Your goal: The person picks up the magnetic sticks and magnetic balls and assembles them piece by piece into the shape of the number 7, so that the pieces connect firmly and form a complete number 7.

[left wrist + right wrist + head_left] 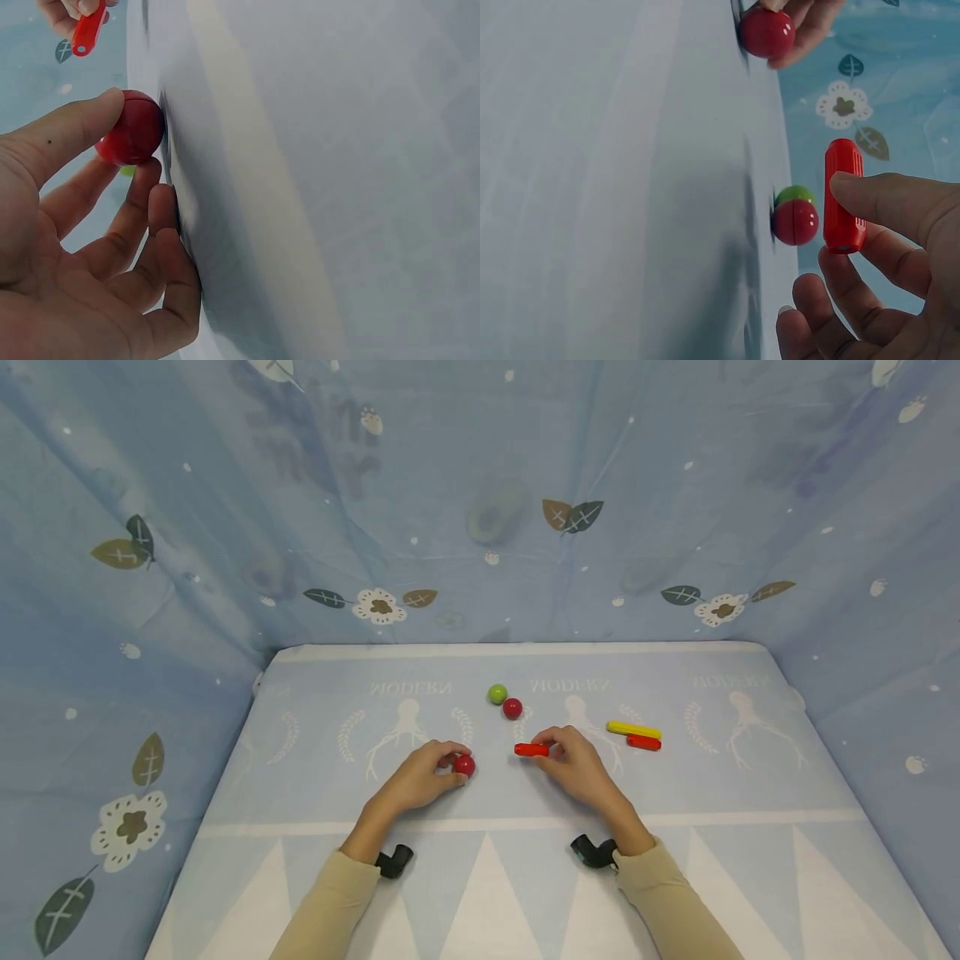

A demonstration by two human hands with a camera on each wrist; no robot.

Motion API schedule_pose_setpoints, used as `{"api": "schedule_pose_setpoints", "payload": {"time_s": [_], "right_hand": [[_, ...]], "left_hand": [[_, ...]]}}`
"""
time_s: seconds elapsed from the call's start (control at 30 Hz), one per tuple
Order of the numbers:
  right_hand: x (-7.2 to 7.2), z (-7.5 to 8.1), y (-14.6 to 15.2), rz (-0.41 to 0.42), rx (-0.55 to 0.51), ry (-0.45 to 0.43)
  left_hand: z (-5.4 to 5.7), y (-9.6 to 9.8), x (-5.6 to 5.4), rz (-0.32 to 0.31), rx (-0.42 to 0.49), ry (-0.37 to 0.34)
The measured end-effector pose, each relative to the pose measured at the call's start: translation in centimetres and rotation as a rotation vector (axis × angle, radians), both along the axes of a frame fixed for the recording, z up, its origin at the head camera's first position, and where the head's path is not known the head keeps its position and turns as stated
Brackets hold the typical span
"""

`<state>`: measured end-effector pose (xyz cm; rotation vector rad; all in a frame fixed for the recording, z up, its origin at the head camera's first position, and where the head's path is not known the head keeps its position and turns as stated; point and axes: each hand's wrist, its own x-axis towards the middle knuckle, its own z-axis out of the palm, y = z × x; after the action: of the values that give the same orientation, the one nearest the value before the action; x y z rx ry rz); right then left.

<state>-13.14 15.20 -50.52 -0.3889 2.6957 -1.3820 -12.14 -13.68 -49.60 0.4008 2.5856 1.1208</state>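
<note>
My left hand (422, 774) pinches a glossy red ball (464, 766) between thumb and fingers; in the left wrist view the ball (133, 129) is at the table surface. To the right, my right hand (576, 766) holds a short red plastic stick (531, 749) by thumb and fingertips, above the table. Ridges run along the stick (844, 196) in the right wrist view, and a small hole shows at one end in the left wrist view. Beyond the hands, a green ball (497, 694) and a second red ball (512, 708) lie side by side.
Right of my right hand, a longer yellow stick (633, 729) and another short red stick (643, 742) lie close together. Patterned cloth covers the table (487, 802). A blue curtain (480, 543) rises along the back and both sides. Black devices (595, 852) sit at the wrists.
</note>
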Motion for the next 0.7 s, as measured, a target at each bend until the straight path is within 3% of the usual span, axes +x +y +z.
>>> {"api": "schedule_pose_setpoints", "payload": {"time_s": [0.7], "right_hand": [[0.2,-1.2,-3.7,0.113,0.017,0.007]], "left_hand": [[0.4,-0.3,-0.8,-0.021,-0.035,-0.076]]}}
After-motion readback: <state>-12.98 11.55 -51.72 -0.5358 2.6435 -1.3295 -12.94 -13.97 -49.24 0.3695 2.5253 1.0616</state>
